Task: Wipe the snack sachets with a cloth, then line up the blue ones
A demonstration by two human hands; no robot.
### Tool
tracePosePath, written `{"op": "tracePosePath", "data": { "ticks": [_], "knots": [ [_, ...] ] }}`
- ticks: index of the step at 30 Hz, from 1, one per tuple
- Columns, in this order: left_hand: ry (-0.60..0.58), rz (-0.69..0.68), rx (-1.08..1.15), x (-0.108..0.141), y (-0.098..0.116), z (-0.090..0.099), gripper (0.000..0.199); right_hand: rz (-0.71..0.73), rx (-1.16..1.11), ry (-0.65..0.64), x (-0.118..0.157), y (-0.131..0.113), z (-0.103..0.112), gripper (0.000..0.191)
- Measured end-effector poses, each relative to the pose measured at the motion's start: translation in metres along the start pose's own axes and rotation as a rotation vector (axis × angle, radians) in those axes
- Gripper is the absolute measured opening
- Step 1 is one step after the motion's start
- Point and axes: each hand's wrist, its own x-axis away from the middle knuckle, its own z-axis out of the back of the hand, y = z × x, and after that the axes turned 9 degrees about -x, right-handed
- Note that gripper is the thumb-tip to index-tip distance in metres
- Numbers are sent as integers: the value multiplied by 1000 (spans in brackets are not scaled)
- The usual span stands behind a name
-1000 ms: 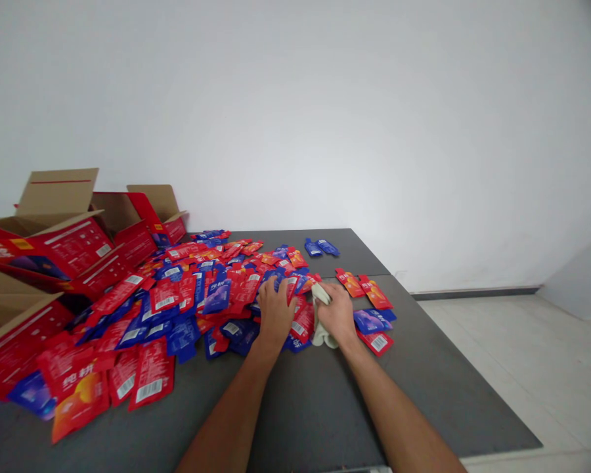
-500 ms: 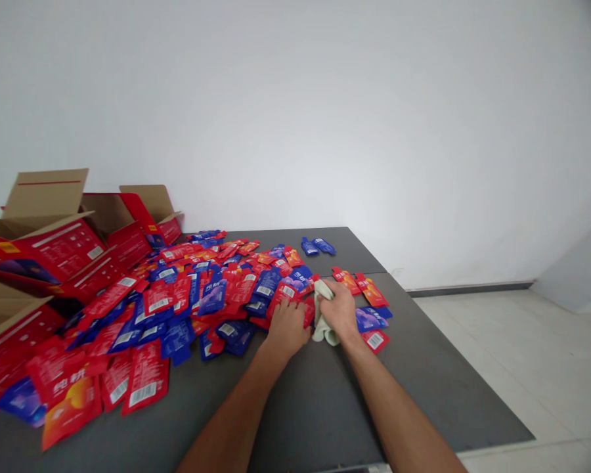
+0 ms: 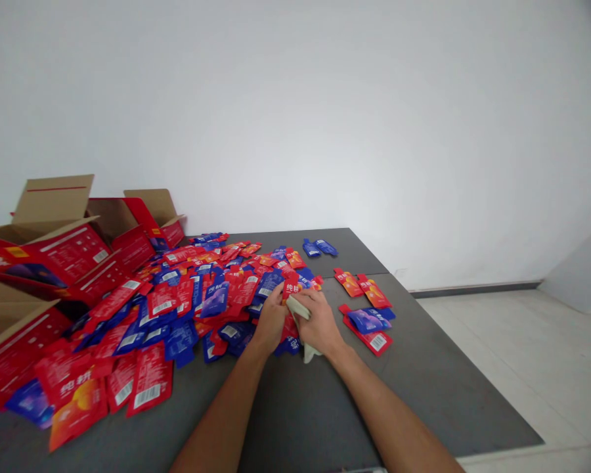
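Observation:
Held up in front of me is a red pouch [image 3: 291, 287] with white lettering. My left hand [image 3: 272, 320] grips its left side, fingers closed. A pale cloth [image 3: 298, 307] is bunched in my right hand [image 3: 319, 322], pressed against the pouch, and a loose end hangs below. My fingers hide most of the pouch. Left of my hands spreads a large heap of red and blue pouches [image 3: 214, 299], overlapping one another. To the right, a blue pouch [image 3: 369, 320] lies across a red pouch [image 3: 378, 341], near two red-orange pouches [image 3: 360, 288].
Open red cardboard boxes [image 3: 73, 253] stand along the left side, flaps up. Two blue pouches [image 3: 320, 247] lie at the far part of the dark table [image 3: 414, 387]. A white wall [image 3: 295, 118] rises behind, with pale floor [image 3: 512, 341] to the right.
My left hand has lifted a red pouch from the heap's edge. My right hand has moved left with the cloth and now meets the pouch.

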Motion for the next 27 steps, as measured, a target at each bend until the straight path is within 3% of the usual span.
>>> {"op": "tracePosePath", "data": {
  "ticks": [3, 7, 10, 19, 24, 27],
  "knots": [
    [-161, -7, 42, 6, 6, -5, 75, -36, 67, 108, -1, 7, 4, 42],
    [-361, -10, 51, 15, 13, -17, 76, -73, 160, 274, -6, 20, 21, 40],
    [-387, -31, 71, 16, 9, -20, 75, -33, 168, 278, -7, 21, 24, 40],
    [-25, 17, 266, -5, -13, 5, 92, 99, 13, -74, 0, -8, -1, 48],
    [154, 11, 322, -8, -8, 2, 72, -15, -68, 65, -1, -6, 5, 39],
    [314, -5, 283, -9, -5, 2, 72, -88, -110, 165, -2, -5, 11, 41]
  ]
}}
